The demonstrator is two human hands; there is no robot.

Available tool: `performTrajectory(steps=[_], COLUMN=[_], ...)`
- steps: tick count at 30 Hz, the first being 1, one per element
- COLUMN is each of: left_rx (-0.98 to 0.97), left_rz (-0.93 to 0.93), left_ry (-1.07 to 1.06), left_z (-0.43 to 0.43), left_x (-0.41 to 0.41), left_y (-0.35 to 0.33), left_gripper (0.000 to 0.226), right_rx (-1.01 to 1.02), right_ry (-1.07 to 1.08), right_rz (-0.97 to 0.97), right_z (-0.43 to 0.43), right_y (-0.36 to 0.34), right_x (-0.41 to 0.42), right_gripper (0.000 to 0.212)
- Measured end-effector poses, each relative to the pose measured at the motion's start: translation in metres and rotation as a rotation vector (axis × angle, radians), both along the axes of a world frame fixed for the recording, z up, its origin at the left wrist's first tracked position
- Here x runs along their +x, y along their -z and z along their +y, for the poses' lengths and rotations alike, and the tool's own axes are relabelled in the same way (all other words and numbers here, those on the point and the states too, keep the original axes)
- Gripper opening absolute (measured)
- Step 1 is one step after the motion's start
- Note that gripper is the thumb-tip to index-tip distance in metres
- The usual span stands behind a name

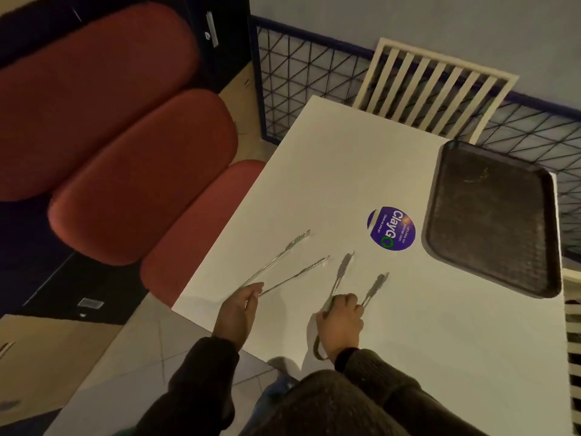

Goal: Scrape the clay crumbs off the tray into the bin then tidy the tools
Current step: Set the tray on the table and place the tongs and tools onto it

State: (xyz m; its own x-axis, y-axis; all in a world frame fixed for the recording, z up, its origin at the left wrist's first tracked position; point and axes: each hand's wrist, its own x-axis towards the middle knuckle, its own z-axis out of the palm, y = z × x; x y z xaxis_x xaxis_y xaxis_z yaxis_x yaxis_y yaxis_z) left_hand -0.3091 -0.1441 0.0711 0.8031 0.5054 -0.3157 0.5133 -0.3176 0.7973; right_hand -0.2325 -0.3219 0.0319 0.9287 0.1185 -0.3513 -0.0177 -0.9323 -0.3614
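A dark rectangular tray (493,221) lies flat at the far right of the white table (330,171), with a few pale crumbs (476,177) near its far end. My left hand (239,309) grips a long pair of metal tongs (283,262) whose two arms spread apart over the table. My right hand (341,319) holds a shorter pair of metal tongs (355,281), tips pointing away from me. Both tongs sit left of the tray, apart from it. No bin is in view.
A round purple sticker (391,228) is on the table between the tongs and the tray. Red padded seats (132,158) line the left side. A dark wire fence (314,77) and a cream slatted chair back (434,86) stand behind the table.
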Motion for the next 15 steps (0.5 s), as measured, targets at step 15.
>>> performTrajectory(steps=[15], left_rx=[-0.050], left_rz=[-0.035], left_ry=[0.482], left_z=[-0.101], left_x=[0.141], left_y=[-0.004], left_gripper=[0.030], right_rx=[0.261], right_ry=[0.168], right_rz=[-0.261], right_z=[-0.143], right_y=[-0.096], right_x=[0.035], right_gripper=[0.049])
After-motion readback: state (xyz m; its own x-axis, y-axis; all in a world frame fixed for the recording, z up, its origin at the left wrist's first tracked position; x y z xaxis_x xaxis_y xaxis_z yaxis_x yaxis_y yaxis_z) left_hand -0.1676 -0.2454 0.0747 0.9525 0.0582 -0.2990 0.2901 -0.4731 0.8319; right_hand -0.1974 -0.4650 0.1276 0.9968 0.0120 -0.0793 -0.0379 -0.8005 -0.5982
